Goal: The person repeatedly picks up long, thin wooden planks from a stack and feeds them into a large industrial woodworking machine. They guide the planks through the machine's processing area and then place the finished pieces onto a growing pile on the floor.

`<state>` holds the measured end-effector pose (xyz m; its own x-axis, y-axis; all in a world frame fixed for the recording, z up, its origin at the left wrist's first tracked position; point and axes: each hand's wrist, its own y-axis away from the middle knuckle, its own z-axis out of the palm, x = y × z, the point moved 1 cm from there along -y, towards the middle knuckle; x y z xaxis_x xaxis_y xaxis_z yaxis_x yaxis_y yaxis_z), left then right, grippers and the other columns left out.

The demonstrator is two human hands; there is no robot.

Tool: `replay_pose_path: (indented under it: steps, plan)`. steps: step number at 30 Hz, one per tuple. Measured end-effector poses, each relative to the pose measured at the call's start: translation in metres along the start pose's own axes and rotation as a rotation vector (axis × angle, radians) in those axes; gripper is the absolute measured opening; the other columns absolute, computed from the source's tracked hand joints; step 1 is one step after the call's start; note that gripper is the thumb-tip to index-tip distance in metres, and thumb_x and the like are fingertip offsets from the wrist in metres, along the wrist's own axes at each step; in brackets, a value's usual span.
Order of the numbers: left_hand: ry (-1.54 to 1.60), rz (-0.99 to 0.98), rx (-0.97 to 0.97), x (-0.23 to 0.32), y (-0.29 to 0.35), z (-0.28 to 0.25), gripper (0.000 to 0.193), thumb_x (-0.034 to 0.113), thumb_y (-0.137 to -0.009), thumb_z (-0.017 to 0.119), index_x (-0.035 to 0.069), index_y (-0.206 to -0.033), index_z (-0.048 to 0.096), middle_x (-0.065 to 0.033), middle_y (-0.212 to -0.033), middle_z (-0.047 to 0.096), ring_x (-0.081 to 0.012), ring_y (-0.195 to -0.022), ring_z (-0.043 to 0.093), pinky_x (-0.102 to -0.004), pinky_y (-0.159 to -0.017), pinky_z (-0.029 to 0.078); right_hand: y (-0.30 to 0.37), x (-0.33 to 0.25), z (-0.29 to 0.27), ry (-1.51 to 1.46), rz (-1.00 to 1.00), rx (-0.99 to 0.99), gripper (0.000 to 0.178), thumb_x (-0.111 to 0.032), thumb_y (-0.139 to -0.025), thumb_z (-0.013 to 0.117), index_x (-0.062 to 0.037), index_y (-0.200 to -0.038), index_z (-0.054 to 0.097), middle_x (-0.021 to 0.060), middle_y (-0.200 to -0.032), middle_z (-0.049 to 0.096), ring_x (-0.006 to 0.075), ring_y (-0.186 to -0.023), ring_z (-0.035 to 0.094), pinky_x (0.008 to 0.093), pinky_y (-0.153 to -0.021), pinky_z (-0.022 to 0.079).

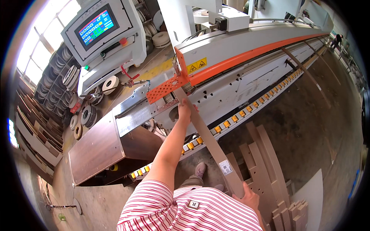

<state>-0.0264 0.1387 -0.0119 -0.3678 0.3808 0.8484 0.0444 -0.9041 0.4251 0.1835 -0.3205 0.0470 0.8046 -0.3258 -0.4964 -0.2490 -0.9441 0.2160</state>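
Observation:
A long, narrow grey-brown board [210, 140] slants from the machine toward my body. Near its far end my left hand [185, 110] is closed around it, fingers over the edges. My right hand [249, 197] grips the near end, thumb on top and the other fingers mostly hidden. Between the hands, closer to the right one, a white printed label [225, 167] sticks to the board's face. The board's far tip meets the machine's infeed, just beside an orange perforated guard plate [166, 90].
The long grey machine [231, 50] runs to the far right, with yellow rollers [226, 124] along its front. A control screen [97, 27] stands at far left, above a brown cabinet [98, 154]. Stacked boards [266, 165] lie right of me; edging rolls [88, 115] sit left.

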Motion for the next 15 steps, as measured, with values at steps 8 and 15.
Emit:
replay_pose_path:
  steps: [8, 15]
  plan:
    - [0.001, -0.031, -0.01, 0.004, 0.006, 0.015, 0.04, 0.044, -0.106, 0.036, 0.005, -0.114, 0.039, -0.0121, -0.084, 0.058, -0.0233, -0.065, 0.06, -0.0422, -0.057, 0.055, -0.01, 0.003, -0.009, -0.023, 0.003, 0.025, 0.073, -0.037, -0.066, 0.08, -0.0089, -0.129, 0.055, 0.0176, -0.092, 0.071, 0.0328, -0.074, 0.071, 0.0437, -0.064, 0.057]
    - [0.045, -0.03, 0.007, -0.008, -0.015, 0.051, 0.037, 0.042, -0.106, 0.036, 0.005, -0.108, 0.041, -0.014, -0.079, 0.057, -0.026, -0.06, 0.06, -0.0423, -0.051, 0.054, -0.033, 0.015, -0.027, -0.019, 0.051, 0.037, 0.071, -0.035, -0.067, 0.08, -0.0083, -0.128, 0.055, 0.0165, -0.096, 0.072, 0.0344, -0.081, 0.071, 0.0437, -0.071, 0.057]
